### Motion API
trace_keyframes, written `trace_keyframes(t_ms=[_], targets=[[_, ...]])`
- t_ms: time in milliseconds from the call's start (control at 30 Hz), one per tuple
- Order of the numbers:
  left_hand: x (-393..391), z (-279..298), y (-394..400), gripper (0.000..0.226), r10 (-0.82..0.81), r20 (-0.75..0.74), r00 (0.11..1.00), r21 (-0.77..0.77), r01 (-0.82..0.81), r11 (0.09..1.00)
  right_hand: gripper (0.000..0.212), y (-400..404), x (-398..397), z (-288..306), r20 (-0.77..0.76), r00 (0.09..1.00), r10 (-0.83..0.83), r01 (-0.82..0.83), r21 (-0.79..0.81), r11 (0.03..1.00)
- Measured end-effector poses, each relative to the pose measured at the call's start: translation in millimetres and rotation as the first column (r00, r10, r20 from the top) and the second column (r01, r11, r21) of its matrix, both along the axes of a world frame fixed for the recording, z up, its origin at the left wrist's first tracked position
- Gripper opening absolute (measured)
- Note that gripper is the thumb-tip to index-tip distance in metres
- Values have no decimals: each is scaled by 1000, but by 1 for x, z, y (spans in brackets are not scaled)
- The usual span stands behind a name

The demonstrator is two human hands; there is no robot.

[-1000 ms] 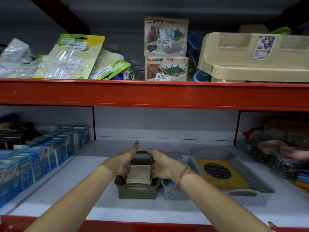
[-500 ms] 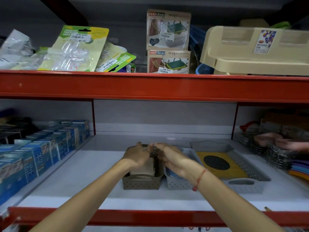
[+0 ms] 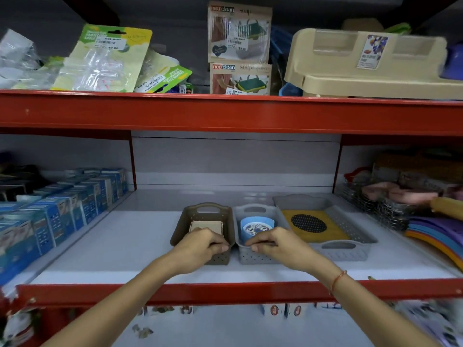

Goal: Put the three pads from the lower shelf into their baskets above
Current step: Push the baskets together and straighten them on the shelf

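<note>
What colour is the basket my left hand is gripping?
Brown, with small perforations; the basket under the left hand shows best in the head view.

Three baskets abreast, pad in each.

We have one head-worn wide view, facing forward and slightly down, close to the white shelf with the red shelf above.

Baskets look like matt perforated plastic: brown basket, small grey basket, big grey basket. The shelf is smooth glossy white, with a painted red metal rail above.
</note>
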State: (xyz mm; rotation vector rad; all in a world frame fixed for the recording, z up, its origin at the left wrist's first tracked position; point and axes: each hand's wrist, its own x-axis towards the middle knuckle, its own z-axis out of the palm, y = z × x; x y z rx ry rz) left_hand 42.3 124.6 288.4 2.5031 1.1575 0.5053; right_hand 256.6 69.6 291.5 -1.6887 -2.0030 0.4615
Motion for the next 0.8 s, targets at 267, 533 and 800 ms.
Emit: trace_keyframes(t_ms=[267, 533, 800], targets=[[-10, -11, -39, 24, -23, 28, 999, 101, 20, 995, 21, -27, 6, -4, 55, 993, 103, -103, 11, 995], [-11, -11, -59, 23, 30, 13, 999, 81, -31, 996, 24, -45, 7, -4, 52, 985, 165, -166, 16, 986], [-2, -18, -63, 43, 93, 42, 995, 162, -98, 982, 32, -39, 35, 6, 5, 999, -54, 52, 187, 981]])
